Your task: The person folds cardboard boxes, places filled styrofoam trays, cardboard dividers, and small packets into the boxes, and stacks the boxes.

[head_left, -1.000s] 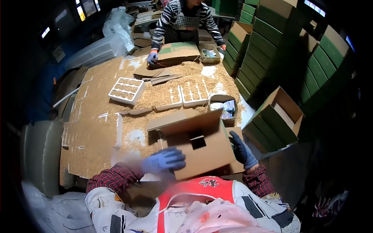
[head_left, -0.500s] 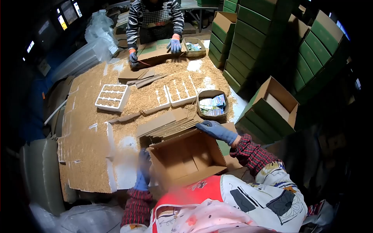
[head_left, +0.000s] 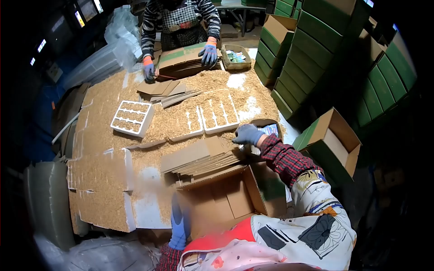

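Note:
In front of me an open cardboard box (head_left: 220,197) shows its brown inside, with a green outer flap on the right. My left hand (head_left: 180,223), in a blue glove, holds the box's left edge; a smudge blurs its fingers. My right hand (head_left: 247,134), also gloved, is over the near left rim of a round tub (head_left: 278,126) of small printed packets (head_left: 269,130). Its fingers are curled in, and I cannot make out what is in them. Flat cardboard pieces (head_left: 199,156) lie stacked against the far side of the box.
Wood shavings and white foam trays (head_left: 132,118) cover the table. A co-worker (head_left: 181,27) handles cardboard (head_left: 183,58) across from me, beside another packet tub (head_left: 237,56). An open green box (head_left: 332,142) and tall stacks of green boxes (head_left: 312,45) stand at right.
My right hand has left the box's far right corner and reached to the packet tub, fingers now curled. My left hand has slid nearer to me along the box's left side.

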Available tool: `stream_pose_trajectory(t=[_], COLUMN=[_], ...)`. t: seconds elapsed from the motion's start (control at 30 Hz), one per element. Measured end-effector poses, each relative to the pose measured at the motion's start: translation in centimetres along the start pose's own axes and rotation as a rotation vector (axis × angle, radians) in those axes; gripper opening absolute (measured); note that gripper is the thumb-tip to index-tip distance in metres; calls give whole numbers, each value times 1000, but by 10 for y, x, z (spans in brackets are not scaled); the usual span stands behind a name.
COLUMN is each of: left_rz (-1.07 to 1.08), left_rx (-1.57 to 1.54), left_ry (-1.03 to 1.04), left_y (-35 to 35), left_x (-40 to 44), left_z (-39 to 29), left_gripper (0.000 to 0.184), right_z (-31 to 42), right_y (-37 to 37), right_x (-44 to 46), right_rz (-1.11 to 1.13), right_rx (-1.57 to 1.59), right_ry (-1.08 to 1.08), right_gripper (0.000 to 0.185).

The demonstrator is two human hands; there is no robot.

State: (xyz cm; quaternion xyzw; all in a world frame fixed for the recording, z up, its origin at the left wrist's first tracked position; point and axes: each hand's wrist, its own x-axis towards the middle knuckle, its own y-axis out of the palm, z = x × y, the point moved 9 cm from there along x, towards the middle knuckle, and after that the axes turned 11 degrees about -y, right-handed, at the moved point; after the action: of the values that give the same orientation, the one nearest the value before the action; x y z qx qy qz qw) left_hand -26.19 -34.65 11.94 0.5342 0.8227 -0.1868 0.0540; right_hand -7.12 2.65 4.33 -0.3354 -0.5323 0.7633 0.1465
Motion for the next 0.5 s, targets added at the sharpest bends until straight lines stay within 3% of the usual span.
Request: stream_pose_trajectory(t=[0.03, 0.1, 0.17, 0.23, 0.3, 0.33, 0.37, 0.43, 0.5], left_rz=[-30, -17, -15, -27, -42, -39, -34, -43, -31], left_rx=[54, 16, -21, 84, 69, 6, -57, -39, -74], left_ry=[2, -42, -79, -52, -50, -67, -81, -71, -103], left_y=[-2, 1, 2, 1, 1, 0, 1, 2, 5], left_x=[2, 3, 5, 5, 3, 2, 1, -1, -3], left_z=[3, 6, 14, 22, 25, 28, 26, 16, 10], left_gripper=[65, 66, 68, 69, 70, 70, 71, 73, 75], right_z=[-9, -24, -79, -126, -128, -108, -95, -79, -77], right_y=[-12, -75, -70, -32, 25, 31, 34, 36, 11], right_x=[12, 20, 59, 86, 111, 92, 99, 71, 59], right_rz=[-37, -373, -680, -575, -318, -166, -264, -358, -515], right_rx=[142, 527, 674, 527, 727, 844, 975, 1295, 1219], right_ry=[-1, 123, 220, 500, 273, 320, 198, 316, 194], right_gripper=[56, 55, 54, 56, 66, 64, 54, 45, 46])
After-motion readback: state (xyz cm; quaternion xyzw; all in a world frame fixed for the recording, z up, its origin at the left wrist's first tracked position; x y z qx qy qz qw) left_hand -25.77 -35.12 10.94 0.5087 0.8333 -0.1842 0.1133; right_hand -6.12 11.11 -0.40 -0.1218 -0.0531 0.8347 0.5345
